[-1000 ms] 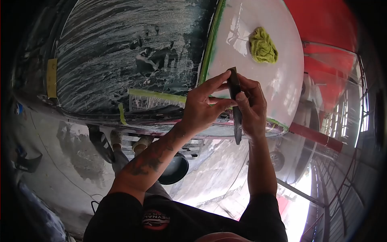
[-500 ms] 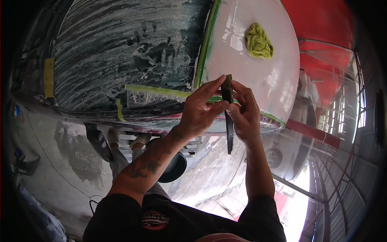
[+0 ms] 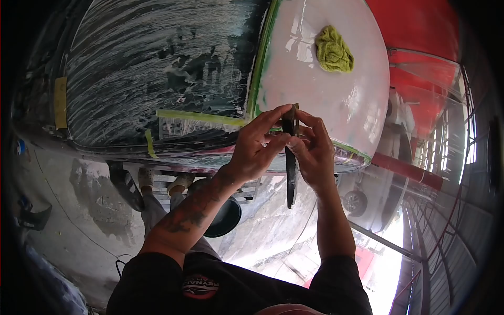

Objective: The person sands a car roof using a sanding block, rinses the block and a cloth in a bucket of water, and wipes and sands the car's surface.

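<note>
A long, narrow dark block (image 3: 291,178), which looks like a sanding block, is held on end between my two hands. My left hand (image 3: 256,144) pinches its upper part from the left, thumb and fingers closed on it. From the other side my right hand (image 3: 316,149) grips the same part, and the two thumbs nearly meet. The lower end hangs free below the hands. Beyond them lies a white car panel (image 3: 352,105) with a crumpled yellow-green cloth (image 3: 334,50) on it. To the left is dark car glass (image 3: 121,63) smeared with whitish residue.
Green tape (image 3: 202,117) crosses the glass corner, and a short tape piece (image 3: 150,143) sits near the edge. A dark bucket (image 3: 226,219) stands on the floor near my legs. Another car (image 3: 375,194) is parked at the right.
Both hands and the block have shifted slightly left and down, and more of the block's flat side shows. The grip stays the same. The whole view has moved a little.
</note>
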The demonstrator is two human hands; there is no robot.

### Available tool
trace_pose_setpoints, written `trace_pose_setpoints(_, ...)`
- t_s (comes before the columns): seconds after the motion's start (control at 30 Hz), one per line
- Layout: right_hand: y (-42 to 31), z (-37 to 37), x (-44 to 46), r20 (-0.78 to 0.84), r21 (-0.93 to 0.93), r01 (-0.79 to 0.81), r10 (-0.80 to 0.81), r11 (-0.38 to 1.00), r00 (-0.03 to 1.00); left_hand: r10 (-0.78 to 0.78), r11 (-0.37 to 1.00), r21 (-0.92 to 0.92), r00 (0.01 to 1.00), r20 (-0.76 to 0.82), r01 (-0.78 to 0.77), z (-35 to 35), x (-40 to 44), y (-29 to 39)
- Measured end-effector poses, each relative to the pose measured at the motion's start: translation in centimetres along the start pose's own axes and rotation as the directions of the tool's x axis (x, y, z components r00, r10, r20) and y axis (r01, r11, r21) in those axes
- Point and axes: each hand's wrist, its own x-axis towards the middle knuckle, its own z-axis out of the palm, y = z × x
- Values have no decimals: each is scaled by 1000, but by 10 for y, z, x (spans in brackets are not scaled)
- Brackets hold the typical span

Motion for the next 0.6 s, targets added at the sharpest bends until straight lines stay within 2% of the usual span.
trace_pose_setpoints(0.1,3,-1,2,-11,9,6,-6,1000,1000,-22,999,23,1000,-2,22,0,1,-1)
trace_pose_setpoints(0.2,5,-2,6,-6,-23,-7,7,1000,1000,-66,997,-46,998,-14,66,0,2,-6)
trace_pose_setpoints(0.3,5,0,10,28,-24,-33,33,999,999,-32,999,-11,998,-60,32,1,3,-14)
trace_pose_setpoints(0.4,2,6,17,-21,-12,-27,27,1000,999,-30,996,-85,988,-148,18,7,3,-22)
trace_pose_setpoints(0.47,7,6,22,82,-170,26,-13,985,997,89,989,130,979,-181,-66,3,4,-30)
trace_pose_setpoints(0.5,9,9,22,101,-233,65,-43,970,994,88,989,131,979,-185,-65,4,3,-33)
trace_pose_setpoints(0.57,9,16,21,86,-221,64,-46,973,995,170,977,177,942,-289,-122,10,2,-36)
trace_pose_setpoints(0.6,9,18,20,69,-209,65,-52,976,996,169,977,177,942,-290,-121,11,2,-36)
